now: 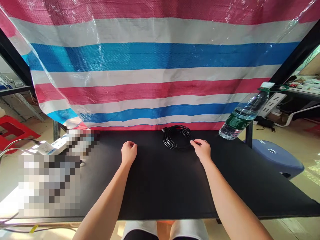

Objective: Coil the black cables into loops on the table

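A coiled black cable (168, 140) lies at the far side of the black tabletop (160, 186), with a small plug end sticking out at its upper left. My right hand (202, 149) is at the coil's right edge, thumb and fingers pinched on the cable there. To the left of the coil and apart from it, my left hand (129, 152) rests on the tabletop with its fingers curled closed. Nothing shows in the left hand.
A water bottle (241, 116) leans at the back right. A power strip (60, 142) with plugs and a blurred-out area are on the left. Striped tarpaulin (160, 56) hangs behind the table. A blue stool (275, 156) and a red stool (15, 130) stand beyond the sides.
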The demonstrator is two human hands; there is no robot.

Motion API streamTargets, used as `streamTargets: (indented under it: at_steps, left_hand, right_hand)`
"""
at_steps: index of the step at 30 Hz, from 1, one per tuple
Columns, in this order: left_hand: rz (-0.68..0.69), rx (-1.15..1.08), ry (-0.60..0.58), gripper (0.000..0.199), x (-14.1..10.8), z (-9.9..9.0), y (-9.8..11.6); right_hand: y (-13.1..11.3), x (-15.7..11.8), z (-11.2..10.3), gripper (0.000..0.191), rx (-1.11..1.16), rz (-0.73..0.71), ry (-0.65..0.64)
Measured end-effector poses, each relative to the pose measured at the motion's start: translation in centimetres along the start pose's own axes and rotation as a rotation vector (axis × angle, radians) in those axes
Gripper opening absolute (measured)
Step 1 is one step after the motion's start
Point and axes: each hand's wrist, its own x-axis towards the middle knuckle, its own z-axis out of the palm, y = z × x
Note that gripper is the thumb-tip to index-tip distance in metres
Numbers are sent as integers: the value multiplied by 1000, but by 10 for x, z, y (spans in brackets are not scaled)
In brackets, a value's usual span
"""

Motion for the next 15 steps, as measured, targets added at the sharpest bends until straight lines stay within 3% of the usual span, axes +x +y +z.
streamTargets:
  at_steps: [7, 11, 15]
  left_hand:
    - [-43, 197, -216, 30, 20, -9, 14]
    - [-21, 174, -210, 28, 23, -7, 10]
    - [84, 155, -148, 10, 15, 4, -1]
  right_hand:
    - [-6, 7, -2, 35, 274, -43, 36]
    - [-20, 1, -5, 41, 387, -73, -57]
    - [-29, -8, -6, 44, 486, -59, -164]
